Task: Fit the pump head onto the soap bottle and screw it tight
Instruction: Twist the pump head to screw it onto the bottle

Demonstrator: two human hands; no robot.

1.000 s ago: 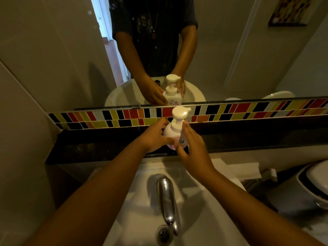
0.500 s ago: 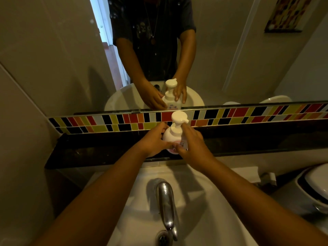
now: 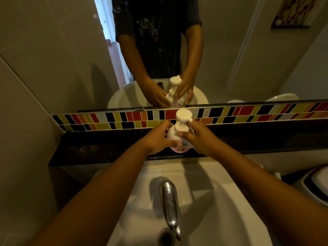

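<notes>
While hands (image 3: 179,137) grip soap bottle (image 3: 174,134), pump head (image 3: 183,115) seated.

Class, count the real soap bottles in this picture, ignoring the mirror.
1: the bottle stands on the dark ledge behind the sink, between both hands. None seems hidden.

This is a bathroom, most likely in a home. A white washbasin (image 3: 204,201) with a chrome tap (image 3: 169,203) sits below a dark stone ledge (image 3: 106,148). Above the ledge runs a band of small coloured tiles (image 3: 248,114) in red, yellow, orange, black and white, and over that a wide wall mirror (image 3: 62,59). At the right edge a white rounded fixture (image 3: 317,185) shows only partly; it may be a toilet. A framed picture (image 3: 292,11) appears reflected on the wall.
</notes>
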